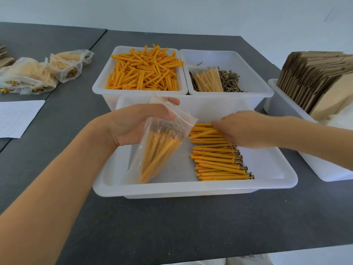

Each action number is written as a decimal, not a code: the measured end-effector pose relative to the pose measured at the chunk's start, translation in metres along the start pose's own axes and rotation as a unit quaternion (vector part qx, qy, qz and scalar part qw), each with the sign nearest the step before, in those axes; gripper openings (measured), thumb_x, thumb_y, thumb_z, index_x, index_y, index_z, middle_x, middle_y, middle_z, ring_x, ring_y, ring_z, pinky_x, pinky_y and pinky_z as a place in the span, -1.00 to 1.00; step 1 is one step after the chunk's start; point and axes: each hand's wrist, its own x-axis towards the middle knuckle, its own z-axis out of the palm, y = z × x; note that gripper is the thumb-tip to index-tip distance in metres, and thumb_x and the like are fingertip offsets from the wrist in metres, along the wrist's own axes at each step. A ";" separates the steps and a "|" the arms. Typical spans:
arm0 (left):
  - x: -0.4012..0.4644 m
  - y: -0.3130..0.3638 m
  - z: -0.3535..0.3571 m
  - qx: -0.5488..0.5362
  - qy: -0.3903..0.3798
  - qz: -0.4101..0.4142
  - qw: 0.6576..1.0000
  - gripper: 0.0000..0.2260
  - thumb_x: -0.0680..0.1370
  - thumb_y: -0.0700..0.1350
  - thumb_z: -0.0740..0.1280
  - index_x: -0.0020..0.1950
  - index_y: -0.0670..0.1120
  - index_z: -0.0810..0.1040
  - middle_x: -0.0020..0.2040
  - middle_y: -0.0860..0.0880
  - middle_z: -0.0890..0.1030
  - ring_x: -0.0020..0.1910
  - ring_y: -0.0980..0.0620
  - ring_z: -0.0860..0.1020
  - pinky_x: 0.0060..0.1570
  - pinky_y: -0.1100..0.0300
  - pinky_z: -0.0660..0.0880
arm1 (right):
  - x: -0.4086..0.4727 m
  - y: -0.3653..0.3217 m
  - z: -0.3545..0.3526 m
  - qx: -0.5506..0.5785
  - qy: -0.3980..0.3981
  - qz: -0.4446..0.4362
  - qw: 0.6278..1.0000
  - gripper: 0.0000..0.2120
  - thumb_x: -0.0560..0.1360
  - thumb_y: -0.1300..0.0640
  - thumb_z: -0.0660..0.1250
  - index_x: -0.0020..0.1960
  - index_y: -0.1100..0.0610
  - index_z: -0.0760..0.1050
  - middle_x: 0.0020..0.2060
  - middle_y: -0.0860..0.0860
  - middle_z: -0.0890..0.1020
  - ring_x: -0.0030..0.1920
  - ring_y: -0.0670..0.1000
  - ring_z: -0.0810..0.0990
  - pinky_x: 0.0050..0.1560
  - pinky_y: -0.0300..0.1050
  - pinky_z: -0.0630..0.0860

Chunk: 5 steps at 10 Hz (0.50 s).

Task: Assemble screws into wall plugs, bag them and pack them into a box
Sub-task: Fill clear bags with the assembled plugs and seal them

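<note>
Orange plastic wall plugs with brass screws (217, 161) lie lengthwise left-to-right in the shallow white tray (277, 180) near the surface's front edge, directly under the right hand (242, 129), whose grip pinches one while the left hand (133, 123) grips the clear plastic bag (160, 142) just beside.

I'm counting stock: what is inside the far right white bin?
The far right bin holds loose brass-coloured screws with a clear bag of orange plugs lying on top. Whatever lies beneath that bag is hidden.
</note>
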 end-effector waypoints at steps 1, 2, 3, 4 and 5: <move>-0.003 0.001 0.002 0.023 0.003 -0.001 1.000 -0.44 0.40 -0.17 0.34 0.41 -0.19 0.44 0.38 -0.26 0.46 0.37 -0.24 0.44 0.39 -0.20 0.34 | -0.010 0.017 -0.032 0.051 0.088 0.035 0.994 -0.89 0.65 0.17 0.09 0.01 0.02 0.36 -0.31 -0.03 0.49 -0.35 -0.01 0.51 -0.34 -0.12 0.48; -0.005 0.003 0.006 0.034 0.005 0.005 0.999 -0.57 0.54 -0.26 0.26 0.43 -0.20 0.42 0.40 -0.27 0.44 0.39 -0.25 0.41 0.40 -0.22 0.31 | -0.023 0.035 -0.070 0.105 0.156 0.008 0.982 -0.78 0.61 0.21 0.11 -0.13 -0.04 0.38 -0.35 -0.11 0.46 -0.40 -0.06 0.43 -0.41 -0.19 0.33; -0.006 0.010 0.009 0.067 -0.005 0.008 0.998 -0.58 0.53 -0.25 0.30 0.40 -0.19 0.43 0.39 -0.25 0.44 0.40 -0.23 0.40 0.42 -0.19 0.30 | -0.022 0.034 -0.093 0.105 0.182 -0.049 0.976 -0.79 0.58 0.10 0.10 -0.17 -0.12 0.41 -0.36 -0.07 0.50 -0.33 -0.04 0.48 -0.34 -0.11 0.31; -0.008 0.017 0.011 0.107 -0.009 -0.010 0.994 -0.46 0.31 -0.14 0.34 0.30 -0.11 0.44 0.26 -0.16 0.47 0.37 -0.20 0.42 0.42 -0.15 0.31 | -0.009 0.017 -0.100 0.107 0.176 -0.085 0.975 -0.79 0.57 0.12 0.14 -0.16 -0.13 0.44 -0.32 -0.10 0.53 -0.29 -0.03 0.52 -0.28 -0.08 0.39; -0.011 0.012 0.010 0.053 -0.017 -0.003 0.998 -0.38 0.32 -0.10 0.30 0.38 -0.23 0.42 0.22 -0.15 0.47 0.24 -0.11 0.46 0.42 -0.14 0.31 | 0.001 -0.005 -0.104 0.146 0.146 -0.124 0.971 -0.78 0.56 0.16 0.19 -0.12 -0.14 0.48 -0.26 -0.11 0.56 -0.26 -0.12 0.53 -0.24 -0.11 0.46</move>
